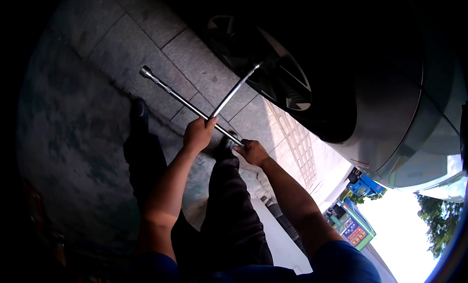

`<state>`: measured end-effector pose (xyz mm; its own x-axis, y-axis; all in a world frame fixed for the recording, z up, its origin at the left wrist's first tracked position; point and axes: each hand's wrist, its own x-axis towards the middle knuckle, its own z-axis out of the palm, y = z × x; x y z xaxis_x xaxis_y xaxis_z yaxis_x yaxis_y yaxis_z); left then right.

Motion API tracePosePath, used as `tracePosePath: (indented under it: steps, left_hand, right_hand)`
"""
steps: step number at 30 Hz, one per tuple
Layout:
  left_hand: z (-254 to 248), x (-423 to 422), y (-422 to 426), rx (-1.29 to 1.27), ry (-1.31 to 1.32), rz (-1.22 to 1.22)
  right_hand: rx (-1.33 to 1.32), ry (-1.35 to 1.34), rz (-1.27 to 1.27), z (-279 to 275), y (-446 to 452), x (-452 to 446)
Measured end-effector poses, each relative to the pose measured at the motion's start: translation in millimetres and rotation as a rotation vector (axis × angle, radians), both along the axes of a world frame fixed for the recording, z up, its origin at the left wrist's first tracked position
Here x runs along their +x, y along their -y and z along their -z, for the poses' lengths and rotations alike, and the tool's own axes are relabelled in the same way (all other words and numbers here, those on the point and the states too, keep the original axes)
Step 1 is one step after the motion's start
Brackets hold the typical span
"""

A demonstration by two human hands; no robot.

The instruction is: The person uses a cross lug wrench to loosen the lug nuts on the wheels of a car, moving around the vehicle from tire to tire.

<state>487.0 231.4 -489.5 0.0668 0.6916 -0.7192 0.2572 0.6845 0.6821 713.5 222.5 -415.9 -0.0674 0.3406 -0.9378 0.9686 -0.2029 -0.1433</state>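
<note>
A chrome cross-shaped lug wrench point(191, 106) is held in front of me in both hands. My left hand point(199, 134) is closed round it at the crossing of its bars. My right hand point(252, 152) grips the lower right end of the long bar. The wide socket at the other end points to the upper left. One arm of the wrench reaches up to the dark wheel point(287, 71) of a car, its tip over or against the middle of the wheel; the exact contact is too dark to tell.
The silver-grey car body point(385, 132) fills the right side. Grey paving point(131, 44) lies beside the wheel. My dark shoes point(140, 109) and legs are below. A blue vehicle point(363, 184), a coloured sign board point(356, 232) and trees point(438, 217) show at the lower right.
</note>
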Motion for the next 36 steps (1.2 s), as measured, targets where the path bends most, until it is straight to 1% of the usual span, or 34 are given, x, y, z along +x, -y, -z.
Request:
tracePosePath:
  steps: [3, 4, 5, 6, 8, 9, 11, 13, 16, 18, 19, 20, 22, 27, 28, 29, 30, 32, 33, 34, 36]
  left_hand:
    - [4.1, -0.2, -8.6, 0.009, 0.02, 0.046]
    - [6.5, -2.7, -11.1, 0.019, 0.058, 0.045]
    - [11.9, -5.4, -12.1, 0.027, 0.096, 0.042]
    - [19.9, -10.0, -14.0, 0.01, 0.159, 0.024]
    - [33.5, -19.7, -19.1, -0.139, 0.264, 0.02]
    - [38.9, -23.1, -17.9, -0.138, 0.266, 0.016]
    - [46.0, -25.5, -22.5, -0.17, 0.326, -0.005]
    - [49.6, -24.5, -27.3, -0.126, 0.31, 0.004]
    - [42.8, -29.0, -30.9, -0.122, 0.296, 0.028]
    - [47.2, -27.8, -28.1, -0.217, 0.395, -0.011]
    - [51.9, -26.1, -25.4, -0.227, 0.434, -0.023]
    - [47.1, -28.2, -27.8, -0.23, 0.431, -0.024]
    - [31.0, -31.7, -38.1, -0.454, 0.549, -0.047]
    - [29.8, -32.5, -48.9, -0.482, 0.619, -0.042]
    - [30.1, -31.3, -51.6, -0.438, 0.597, -0.024]
    - [30.4, -30.4, -51.8, -0.395, 0.572, -0.007]
    - [31.0, -27.4, -50.5, -0.402, 0.567, -0.007]
    - [36.3, -14.6, -46.9, -0.008, 0.529, 0.071]
    - [38.1, -5.0, -40.1, -0.036, 0.548, 0.015]
    - [42.1, -0.8, -35.2, -0.037, 0.547, 0.015]
    - [39.8, 1.5, -42.1, -0.003, 0.524, 0.022]
  right_hand:
    - [0.014, -0.006, 0.013, -13.0, -8.8, -1.3]
    - [0.006, -0.007, 0.042, -19.2, -9.4, -3.1]
    - [-0.016, 0.01, 0.013, -28.3, -12.1, -7.1]
    - [-0.018, 0.012, 0.014, -39.5, -12.8, -13.7]
    - [0.057, -0.111, 0.044, -64.7, -16.7, -27.5]
    - [0.021, -0.08, 0.02, -71.1, -21.8, -37.8]
    - [0.048, -0.085, 0.044, -71.6, -23.3, -44.3]
    - [0.07, -0.081, 0.048, -70.8, -31.4, -46.0]
    - [0.03, -0.078, 0.06, -71.2, -32.4, -50.0]
    - [0.074, -0.045, 0.047, -77.9, -32.6, -52.2]
    - [0.117, -0.11, 0.034, -83.2, -33.9, -51.5]
    - [0.114, -0.113, 0.034, -86.5, -34.0, -54.0]
    - [0.105, 0.015, -0.053, -91.3, -34.9, -56.8]
    - [0.091, 0.09, -0.098, -105.9, -47.7, -68.6]
    - [0.099, 0.111, -0.111, -107.6, -48.6, -67.1]
    - [0.162, 0.098, -0.088, -105.0, -47.0, -60.9]
    - [0.155, 0.093, -0.085, -101.2, -44.7, -55.1]
    - [0.197, 0.266, -0.044, -90.3, -35.1, -40.9]
    - [0.284, 0.293, -0.085, -81.9, -29.6, -34.1]
    - [0.283, 0.292, -0.085, -80.2, -23.7, -25.5]
    - [0.29, 0.2, -0.048, -85.0, -35.4, -26.2]
